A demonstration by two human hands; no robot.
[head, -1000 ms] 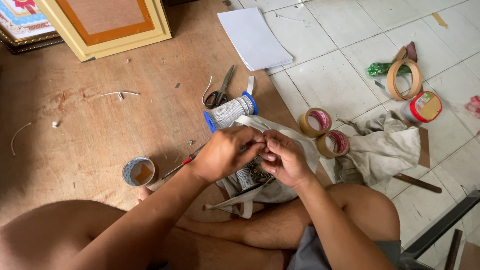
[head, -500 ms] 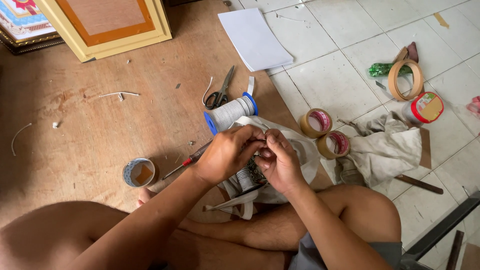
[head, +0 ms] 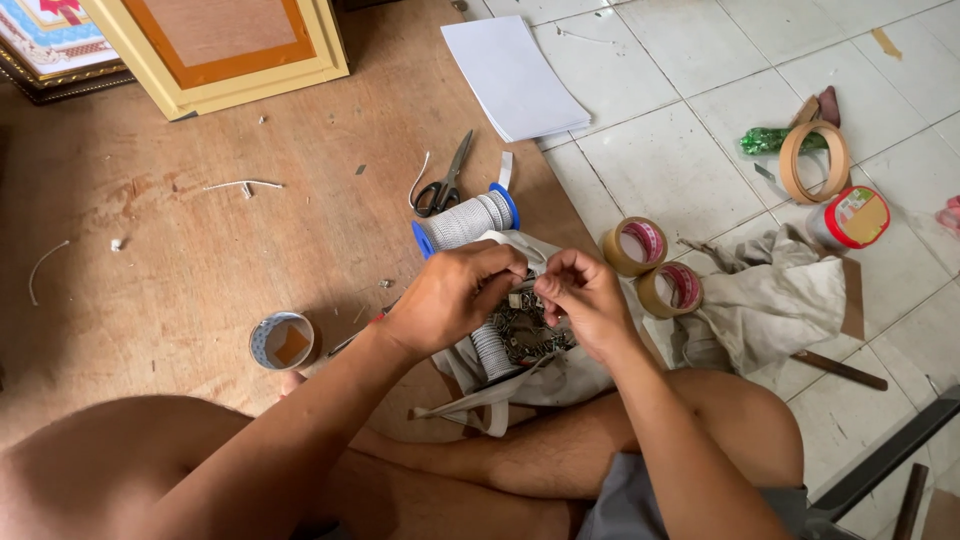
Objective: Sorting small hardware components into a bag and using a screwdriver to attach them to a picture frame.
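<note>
A: Where do the hands meet?

B: Over an open pale cloth bag (head: pixel 560 375); the left hand (head: pixel 455 295) and right hand (head: pixel 585 300) come together fingertip to fingertip, each grip pinched shut on something small that I cannot make out; just beneath the grip lies a heap of small metal pieces (head: pixel 530 335) inside the bag.

A: And the packages about it?

B: Just beyond the left grip a spool of grey cord (head: pixel 465 222) with blue ends lies on its side; past it, black-handled scissors (head: pixel 445 182); further still a stack of white paper (head: pixel 515 75); 2 rolls of brown tape (head: pixel 635 245) with red-and-white cores sit near the right grip, one touching the other; well off on that side stands a round tub with a red-and-yellow label (head: pixel 850 217), next to a larger tan tape ring (head: pixel 812 160); near the left forearm, a small blue-patterned roll (head: pixel 282 340) on the wooden floor (head: pixel 180 260); a crumpled grey cloth (head: pixel 775 295) lies on the tiles.
</note>
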